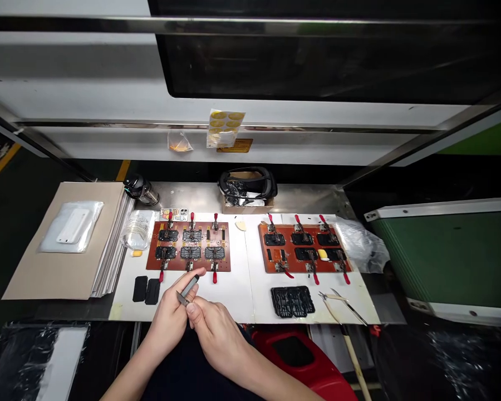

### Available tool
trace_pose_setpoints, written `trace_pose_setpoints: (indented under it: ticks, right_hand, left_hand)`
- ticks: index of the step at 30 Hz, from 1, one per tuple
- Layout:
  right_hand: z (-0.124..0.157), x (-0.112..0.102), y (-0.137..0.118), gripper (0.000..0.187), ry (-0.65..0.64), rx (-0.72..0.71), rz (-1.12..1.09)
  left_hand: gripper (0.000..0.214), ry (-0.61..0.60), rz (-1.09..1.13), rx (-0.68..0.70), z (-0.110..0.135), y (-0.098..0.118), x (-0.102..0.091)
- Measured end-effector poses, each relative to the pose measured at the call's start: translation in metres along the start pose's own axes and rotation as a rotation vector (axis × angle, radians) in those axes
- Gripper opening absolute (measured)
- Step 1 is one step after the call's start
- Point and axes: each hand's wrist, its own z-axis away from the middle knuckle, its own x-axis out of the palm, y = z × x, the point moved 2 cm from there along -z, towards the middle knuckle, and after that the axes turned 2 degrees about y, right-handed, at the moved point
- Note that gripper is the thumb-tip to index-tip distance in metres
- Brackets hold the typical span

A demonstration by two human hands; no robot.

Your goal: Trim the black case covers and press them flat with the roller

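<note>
Left hand (171, 314) pinches a small dark-grey part (189, 286) above the desk's (183, 195) near edge, left of centre; right hand (219, 331) is curled against it, grip unclear. Two black plates (152, 291) lie left, black frames (292, 302) right.

Looks decently bright over the white-covered bench (242, 289), but fades to near black toward the top right. Can't pin down the light source. Throws hard glints off the crinkled black plastic wrap (455, 356). Reads pretty sharp around the bare right hand (219, 334). Stretches noticeably at the edges, wide-angle style.
</note>
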Motion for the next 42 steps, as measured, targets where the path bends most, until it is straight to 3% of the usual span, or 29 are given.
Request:
trace_pose_setpoints:
  ticks: [12, 18, 26, 35, 42]
  right_hand:
    - [0.002, 0.005, 0.005, 0.043, 0.031, 0.035, 0.047]
    - [-0.001, -0.001, 0.007, 0.044, 0.086, 0.076, 0.102]
    - [-0.001, -0.002, 0.004, 0.043, 0.043, 0.039, 0.132]
    - [-0.003, -0.006, 0.005, 0.044, 0.087, 0.062, 0.116]
    - [-0.006, -0.022, 0.027, 0.047, 0.222, 0.146, 0.083]
  left_hand:
    - [0.041, 0.004, 0.025, 0.002, 0.002, -0.002, 0.003]
    - [0.04, 0.023, -0.006, 0.004, 0.006, -0.007, 0.0]
    - [0.039, -0.009, 0.035, -0.001, 0.005, -0.006, 0.001]
    - [0.037, 0.009, 0.019, 0.015, 0.006, -0.006, 0.001]
    - [0.041, 0.023, -0.054, 0.02, 0.001, 0.003, 0.002]
